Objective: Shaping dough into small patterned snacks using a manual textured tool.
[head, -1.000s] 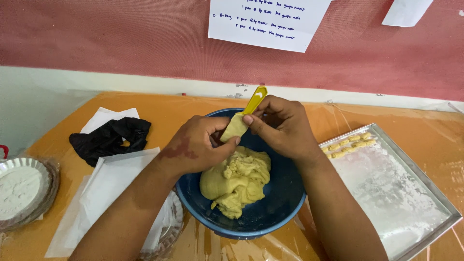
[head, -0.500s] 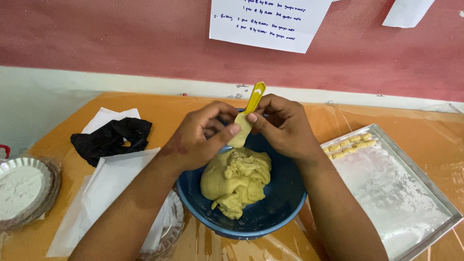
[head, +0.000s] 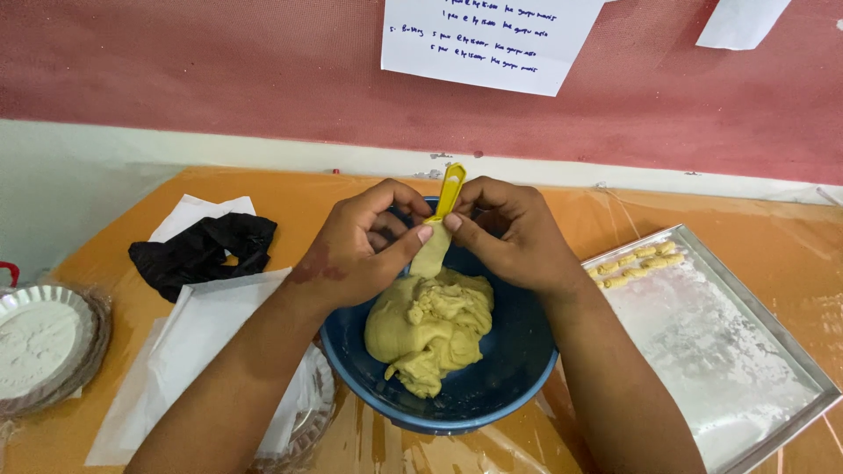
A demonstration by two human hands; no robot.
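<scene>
A blue bowl [head: 509,386] holds a lump of yellow dough [head: 430,329]. Above it, my right hand [head: 509,237] grips a yellow plastic spoon-shaped mould [head: 450,189], whose lower part is packed with dough. My left hand [head: 364,246] meets it from the left, thumb pressing on the dough in the mould. Both hands hover over the bowl's far half.
A floured metal tray [head: 729,351] at the right carries several small shaped dough pieces [head: 637,263] at its far corner. A black cloth [head: 206,250] lies on white paper [head: 202,333] at the left. A dish of white flour [head: 39,347] sits far left. The table is orange, covered in clear plastic.
My left hand has moved up and to the right, from the bowl's rim to the mould, and its thumb now presses the dough there. The right hand stayed put.
</scene>
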